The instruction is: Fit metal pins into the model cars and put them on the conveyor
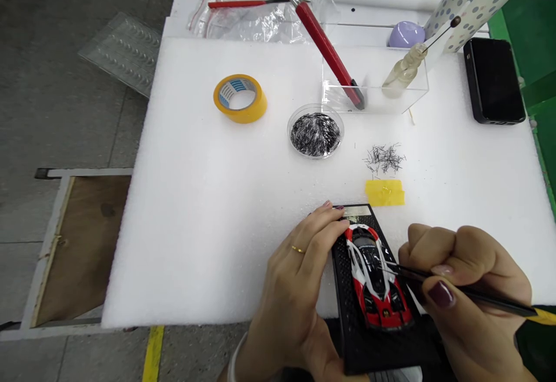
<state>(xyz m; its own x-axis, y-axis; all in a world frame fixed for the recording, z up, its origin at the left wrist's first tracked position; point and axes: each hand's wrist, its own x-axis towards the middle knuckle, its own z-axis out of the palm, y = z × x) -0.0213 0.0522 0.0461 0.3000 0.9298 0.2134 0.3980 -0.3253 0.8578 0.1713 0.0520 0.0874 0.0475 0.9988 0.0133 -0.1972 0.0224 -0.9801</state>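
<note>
A red, white and black model car [367, 272] is mounted on a black textured display base [345, 307]. My left hand [299, 278] wraps around the left side of that base, its fingertips at the far end beside the car. In my right hand [469, 289] is a pair of black tweezers [473, 295] with a yellow end, closed between thumb and fingers. The tweezer tips are over the middle of the car, near its windshield. Whether they grip a tiny part is too small to tell.
Beyond the car lie yellow tape [384, 193], loose black bristle-like pieces [385, 158] and a round dish [315, 132] of more. A tape roll [240, 99], a clear box [373, 90] with a red knife [325, 49] and bottle [405, 69], and a black device [494, 81] are farther back.
</note>
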